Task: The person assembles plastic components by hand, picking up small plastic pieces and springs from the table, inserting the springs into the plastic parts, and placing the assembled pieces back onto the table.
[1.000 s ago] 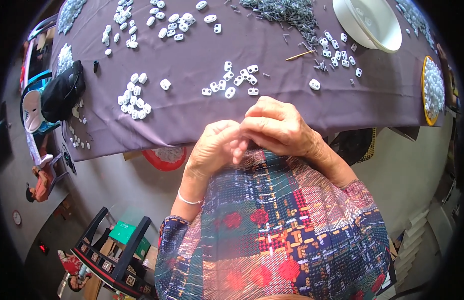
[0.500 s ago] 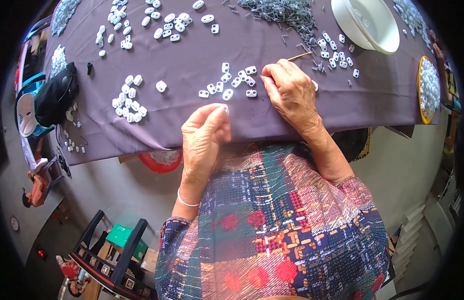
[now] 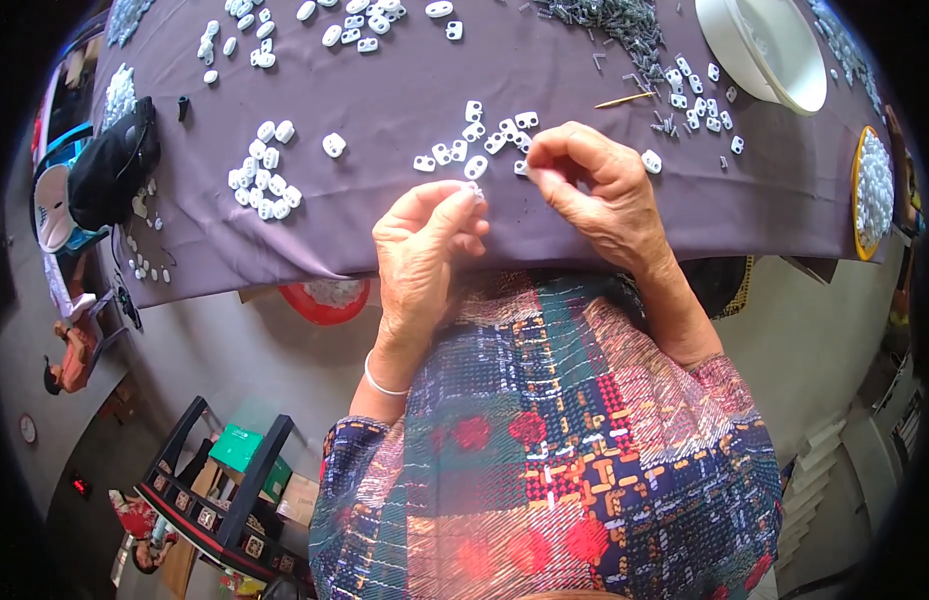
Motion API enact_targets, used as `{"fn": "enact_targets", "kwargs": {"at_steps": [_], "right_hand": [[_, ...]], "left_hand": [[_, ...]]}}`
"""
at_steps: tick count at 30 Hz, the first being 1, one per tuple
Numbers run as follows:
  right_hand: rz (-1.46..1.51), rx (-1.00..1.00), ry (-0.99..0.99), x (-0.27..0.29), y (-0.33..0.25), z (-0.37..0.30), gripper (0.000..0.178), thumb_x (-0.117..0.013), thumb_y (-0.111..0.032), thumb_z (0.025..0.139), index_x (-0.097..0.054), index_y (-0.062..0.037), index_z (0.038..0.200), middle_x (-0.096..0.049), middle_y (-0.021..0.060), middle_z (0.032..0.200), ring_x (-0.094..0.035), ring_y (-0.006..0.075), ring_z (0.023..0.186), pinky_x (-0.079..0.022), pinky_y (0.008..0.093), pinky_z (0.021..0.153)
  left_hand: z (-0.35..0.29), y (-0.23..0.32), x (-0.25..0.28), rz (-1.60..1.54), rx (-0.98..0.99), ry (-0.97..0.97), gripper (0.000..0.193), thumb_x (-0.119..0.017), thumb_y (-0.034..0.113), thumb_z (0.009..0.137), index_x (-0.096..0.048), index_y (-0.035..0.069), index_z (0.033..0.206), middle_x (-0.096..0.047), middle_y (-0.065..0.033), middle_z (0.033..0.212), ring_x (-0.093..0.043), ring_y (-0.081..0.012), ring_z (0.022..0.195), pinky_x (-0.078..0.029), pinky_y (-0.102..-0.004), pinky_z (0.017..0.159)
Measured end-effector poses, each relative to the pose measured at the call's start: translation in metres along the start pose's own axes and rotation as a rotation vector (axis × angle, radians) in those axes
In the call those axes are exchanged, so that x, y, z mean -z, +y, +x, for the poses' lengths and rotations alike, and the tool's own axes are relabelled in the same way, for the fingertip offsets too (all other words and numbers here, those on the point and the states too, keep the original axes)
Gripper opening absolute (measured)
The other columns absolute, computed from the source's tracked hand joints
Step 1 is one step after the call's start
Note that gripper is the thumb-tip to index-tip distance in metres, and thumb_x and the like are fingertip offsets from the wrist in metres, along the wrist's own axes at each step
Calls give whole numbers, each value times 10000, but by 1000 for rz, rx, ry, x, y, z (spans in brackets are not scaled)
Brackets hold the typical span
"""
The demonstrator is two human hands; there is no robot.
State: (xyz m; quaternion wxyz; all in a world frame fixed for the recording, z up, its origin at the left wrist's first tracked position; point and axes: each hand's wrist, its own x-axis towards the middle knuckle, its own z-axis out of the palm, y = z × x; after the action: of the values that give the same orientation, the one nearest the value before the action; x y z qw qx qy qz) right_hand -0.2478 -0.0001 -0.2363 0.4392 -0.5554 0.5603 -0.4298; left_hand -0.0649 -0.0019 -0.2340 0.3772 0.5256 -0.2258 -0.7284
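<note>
My left hand [image 3: 425, 240] is near the table's front edge, its thumb and forefinger pinching a small white plastic piece [image 3: 473, 190], mostly covered by the fingertips. To its right my right hand [image 3: 605, 195] has curled fingers, with thumb and forefinger tips close together. Those tips meet the edge of a white two-holed plastic piece [image 3: 521, 168]; whether they grip it or something smaller is hidden. Several similar two-holed pieces [image 3: 495, 142] lie loosely just beyond both hands. A thin brown stick [image 3: 625, 100] rests on the cloth beyond my right hand.
A purple cloth [image 3: 385, 215] covers the table. Joined white pieces [image 3: 260, 175] are grouped at left. Small clear-grey pins [image 3: 625, 40] are heaped at the back, beside a white basin [image 3: 785, 85]. An orange-rimmed bowl [image 3: 867, 245] of white pieces stands right. A black bag [image 3: 115, 185] sits left.
My right hand has drawn away from the thin stick, which now lies fully in sight. Its fingertips have come to a white two-holed piece. My left hand keeps its pinch, and the view has shifted slightly.
</note>
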Motion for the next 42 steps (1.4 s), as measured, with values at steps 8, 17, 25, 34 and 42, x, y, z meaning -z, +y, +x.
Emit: {"fn": "enact_targets", "kwargs": {"at_steps": [8,17,25,34,42], "right_hand": [[-26,33,-14,-10,8,-4,105,-590,43,793,-585,7,892,-562,32,815,-534,80,754,-435,207,629],[-186,241,47,-15,-2,-2,196,-596,58,752,-617,-11,934,-556,80,869,-573,175,757,-472,266,640],[-56,183,-132,-14,1,-9,148,-605,34,766,-615,-3,909,-562,51,762,-545,132,656,-437,239,574],[200,-236,-249,-5,-2,-21,74,-608,-10,816,-599,2,888,-584,-22,778,-505,31,696,-423,189,595],[-109,33,-187,12,3,-21,69,-620,-8,796,-599,13,858,-605,27,769,-540,49,684,-441,213,605]], "left_hand": [[-1,-3,-6,69,-65,-7,141,-637,88,826,-618,-4,931,-643,-83,805,-602,-123,665,-477,-221,547],[-4,-3,-8,-12,-18,10,148,-616,84,840,-615,-15,950,-642,-83,804,-592,-117,655,-479,-228,558],[-7,-3,-3,143,-45,-64,128,-603,11,833,-591,-25,955,-628,-65,779,-559,-102,594,-465,-204,564],[-9,-11,-6,664,-526,-52,115,-661,-29,753,-603,-6,849,-621,-48,748,-600,-105,661,-486,-227,622],[-2,1,-22,855,-616,-191,108,-664,-38,764,-605,-11,851,-612,-7,803,-560,-49,720,-471,-183,671]]}}
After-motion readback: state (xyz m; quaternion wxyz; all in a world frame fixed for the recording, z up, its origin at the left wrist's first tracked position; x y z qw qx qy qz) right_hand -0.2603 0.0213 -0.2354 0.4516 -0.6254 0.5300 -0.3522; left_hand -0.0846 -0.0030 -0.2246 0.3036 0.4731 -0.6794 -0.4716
